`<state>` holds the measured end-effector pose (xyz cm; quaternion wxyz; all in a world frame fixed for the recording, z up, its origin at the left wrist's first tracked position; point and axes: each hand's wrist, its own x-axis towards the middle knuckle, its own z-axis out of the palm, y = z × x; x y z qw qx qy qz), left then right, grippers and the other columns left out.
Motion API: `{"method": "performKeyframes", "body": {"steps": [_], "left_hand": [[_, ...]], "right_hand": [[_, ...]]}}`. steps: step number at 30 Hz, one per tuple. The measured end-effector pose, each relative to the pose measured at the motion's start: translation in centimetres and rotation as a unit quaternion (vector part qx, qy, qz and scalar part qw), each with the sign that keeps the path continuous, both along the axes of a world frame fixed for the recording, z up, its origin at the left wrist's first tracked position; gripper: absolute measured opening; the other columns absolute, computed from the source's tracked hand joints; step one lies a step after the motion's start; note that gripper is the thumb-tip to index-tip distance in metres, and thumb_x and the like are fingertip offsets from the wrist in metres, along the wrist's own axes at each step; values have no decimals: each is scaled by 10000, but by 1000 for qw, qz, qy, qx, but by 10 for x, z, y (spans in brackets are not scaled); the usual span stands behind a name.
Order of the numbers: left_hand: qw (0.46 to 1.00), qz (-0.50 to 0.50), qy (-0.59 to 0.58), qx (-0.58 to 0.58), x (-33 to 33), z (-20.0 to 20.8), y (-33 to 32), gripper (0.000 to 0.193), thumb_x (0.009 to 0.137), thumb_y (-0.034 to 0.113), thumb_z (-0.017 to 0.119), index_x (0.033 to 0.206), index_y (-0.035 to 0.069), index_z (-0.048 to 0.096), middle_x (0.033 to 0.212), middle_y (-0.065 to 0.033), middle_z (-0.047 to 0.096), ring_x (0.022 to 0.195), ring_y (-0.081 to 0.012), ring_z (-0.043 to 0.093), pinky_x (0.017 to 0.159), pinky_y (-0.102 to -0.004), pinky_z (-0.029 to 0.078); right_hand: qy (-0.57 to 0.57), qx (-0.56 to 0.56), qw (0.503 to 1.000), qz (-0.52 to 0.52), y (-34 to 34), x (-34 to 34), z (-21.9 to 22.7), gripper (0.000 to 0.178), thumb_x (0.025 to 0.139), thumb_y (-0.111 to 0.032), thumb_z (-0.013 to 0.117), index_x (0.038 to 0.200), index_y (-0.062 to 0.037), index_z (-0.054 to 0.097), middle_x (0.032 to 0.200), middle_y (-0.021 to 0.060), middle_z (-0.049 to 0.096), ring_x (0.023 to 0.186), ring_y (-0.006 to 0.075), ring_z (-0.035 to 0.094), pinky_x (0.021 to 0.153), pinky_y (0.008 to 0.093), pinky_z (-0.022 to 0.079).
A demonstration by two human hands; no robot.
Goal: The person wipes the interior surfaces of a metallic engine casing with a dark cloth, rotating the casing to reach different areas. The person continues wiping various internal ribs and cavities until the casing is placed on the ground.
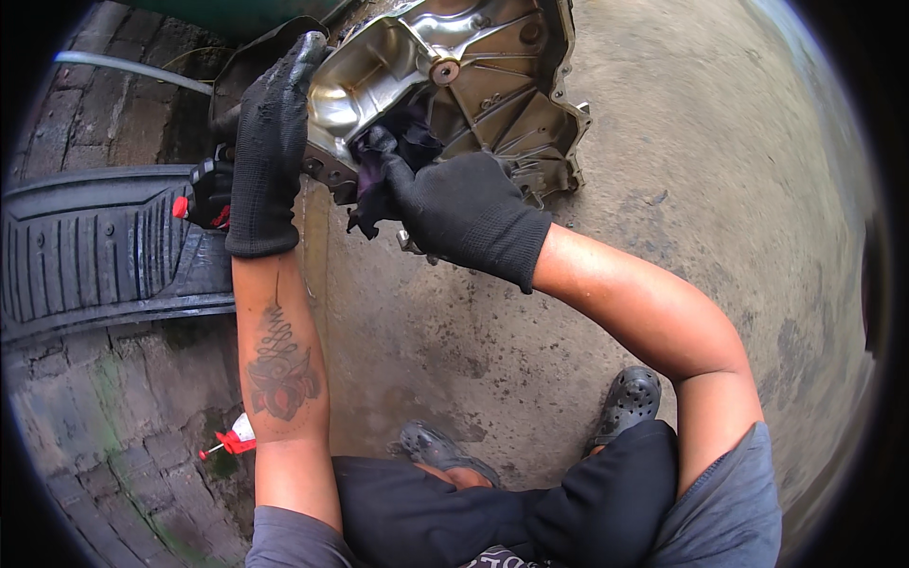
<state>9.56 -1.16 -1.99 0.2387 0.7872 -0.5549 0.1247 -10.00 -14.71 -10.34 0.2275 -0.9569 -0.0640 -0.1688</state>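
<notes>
A cast metal gearbox housing (530, 104), ribbed inside and with a shiny hollow on its left, stands at the far middle. My left hand (270, 142), in a black knit glove, holds the housing's left edge; some of its fingers are hidden. Also gloved in black, my right hand (464, 204) is closed on a dark purple-black rag (374, 194). The rag is bunched against the housing's near inner side, and part of it hangs below the rim.
A black ribbed plastic panel (95, 251) lies at the left on paving. Beside my left wrist is a dark bottle with a red tip (182, 207). A red-and-white nozzle (232, 440) sits near my left forearm. A pale hose (133, 71) runs at the far left.
</notes>
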Motion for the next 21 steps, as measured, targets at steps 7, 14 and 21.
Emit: {"method": "performKeyframes", "body": {"steps": [7, 14, 21], "left_hand": [[991, 40, 126, -33, 2, 1, -6, 412, 1053, 116, 454, 1417, -15, 596, 1424, -188, 625, 1310, -294, 607, 1153, -393, 438], [998, -24, -60, 2, -3, 1, 2, 392, 1067, 120, 475, 1425, 21, 601, 1425, -178, 628, 1338, -291, 593, 1174, -396, 428], [995, -21, -97, 32, -4, 3, 7, 494, 982, 25, 548, 1476, 36, 549, 1448, -186, 607, 1336, -339, 585, 1162, -432, 439]], "right_hand": [[50, -9, 998, -21, 8, 3, 15, 745, 869, -195, 706, 1480, 116, 415, 677, 110, 693, 597, 305, 708, 507, 452, 525], [120, -48, 992, 9, 12, 6, 44, 349, 877, -159, 699, 1132, 74, 652, 678, 87, 701, 617, 293, 722, 540, 431, 551], [-18, -60, 995, 82, -19, 7, 48, 299, 884, -169, 703, 1148, -30, 689, 678, 55, 698, 619, 251, 724, 538, 420, 557]]}}
